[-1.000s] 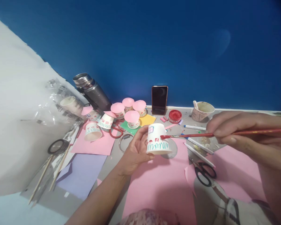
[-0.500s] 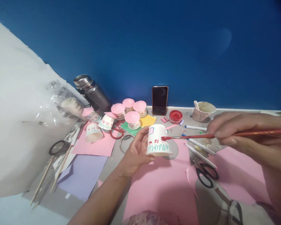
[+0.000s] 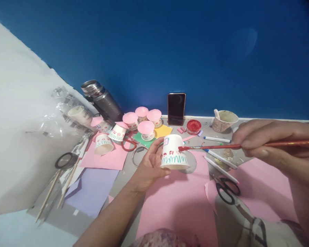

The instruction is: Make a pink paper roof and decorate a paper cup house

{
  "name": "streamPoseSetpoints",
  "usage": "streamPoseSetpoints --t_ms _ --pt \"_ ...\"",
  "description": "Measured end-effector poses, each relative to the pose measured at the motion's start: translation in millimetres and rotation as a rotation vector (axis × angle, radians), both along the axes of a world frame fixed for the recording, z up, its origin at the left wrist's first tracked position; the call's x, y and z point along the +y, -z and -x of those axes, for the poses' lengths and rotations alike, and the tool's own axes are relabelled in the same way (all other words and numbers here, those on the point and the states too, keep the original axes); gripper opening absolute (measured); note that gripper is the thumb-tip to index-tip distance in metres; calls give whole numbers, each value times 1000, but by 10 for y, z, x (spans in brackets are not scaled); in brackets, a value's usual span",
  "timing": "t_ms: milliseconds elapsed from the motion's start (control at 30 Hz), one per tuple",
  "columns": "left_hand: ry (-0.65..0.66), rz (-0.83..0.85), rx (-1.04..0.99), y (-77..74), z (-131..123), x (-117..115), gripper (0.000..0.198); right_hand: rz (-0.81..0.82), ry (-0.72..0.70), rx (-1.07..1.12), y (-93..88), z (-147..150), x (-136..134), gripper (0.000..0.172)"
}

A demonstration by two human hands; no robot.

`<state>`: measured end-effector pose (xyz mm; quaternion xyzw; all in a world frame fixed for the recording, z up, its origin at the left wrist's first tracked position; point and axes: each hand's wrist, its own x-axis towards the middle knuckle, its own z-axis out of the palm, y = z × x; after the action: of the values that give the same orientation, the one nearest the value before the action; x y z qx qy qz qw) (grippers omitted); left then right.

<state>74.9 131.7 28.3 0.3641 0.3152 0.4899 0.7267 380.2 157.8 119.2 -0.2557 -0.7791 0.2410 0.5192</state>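
My left hand (image 3: 149,166) grips a white paper cup (image 3: 173,147) that is turned upside down, its rim at the bottom. A small window drawing, red marks and a teal zigzag line decorate its side. My right hand (image 3: 270,140) pinches a red paintbrush (image 3: 218,146) held nearly level. The red-coated tip is at the cup's right side, just above the zigzag. A round pot of red paint (image 3: 194,126) stands open behind the cup. Several similar decorated cups with pink paper tops (image 3: 145,127) are grouped at the back left.
Pink paper (image 3: 180,209) lies below the hands, with purple paper (image 3: 92,192) to the left. Black-handled scissors (image 3: 228,190) and markers (image 3: 221,169) are at the right. A phone (image 3: 176,109), a dark flask (image 3: 103,103) and a patterned cup (image 3: 224,121) stand at the back.
The brush tip has moved slightly up along the cup's right side, and my right hand has shifted a little to the right. My left hand still holds the cup.
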Motion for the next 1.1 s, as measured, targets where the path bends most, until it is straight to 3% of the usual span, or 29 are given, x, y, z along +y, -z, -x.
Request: streamPoseSetpoints --t_ms 467,1100 --pt "35 -28 -48 20 -3 8 89 3 -51 31 6 18 11 34" --pt "-10 32 16 -51 -22 -27 94 -21 -21 25 24 15 8 33"
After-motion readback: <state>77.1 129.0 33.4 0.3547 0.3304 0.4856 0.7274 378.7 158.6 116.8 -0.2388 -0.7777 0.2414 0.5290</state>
